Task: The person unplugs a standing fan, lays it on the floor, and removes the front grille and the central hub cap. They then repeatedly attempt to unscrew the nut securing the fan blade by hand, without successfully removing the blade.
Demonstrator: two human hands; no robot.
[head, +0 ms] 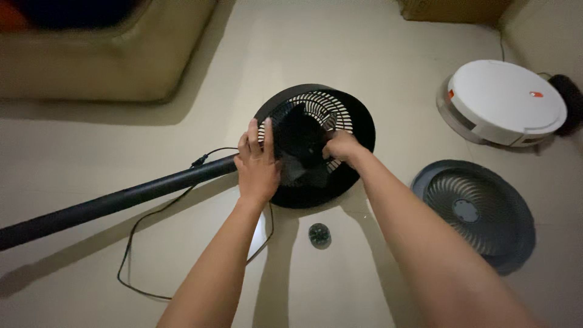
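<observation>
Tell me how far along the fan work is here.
Done: the front grille lies off on the floor, a small round cap beside the fan head. In hand: left hand and right hand grip the black blade. Left: blade still sits in the rear guard.

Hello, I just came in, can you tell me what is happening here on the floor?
A person works on a black pedestal fan that lies on the floor. The left hand and the right hand both grip the dark fan blade inside the rear guard. The front grille is off and lies to the right, and a small round cap lies near the arms. A white robot vacuum sits beyond.
</observation>
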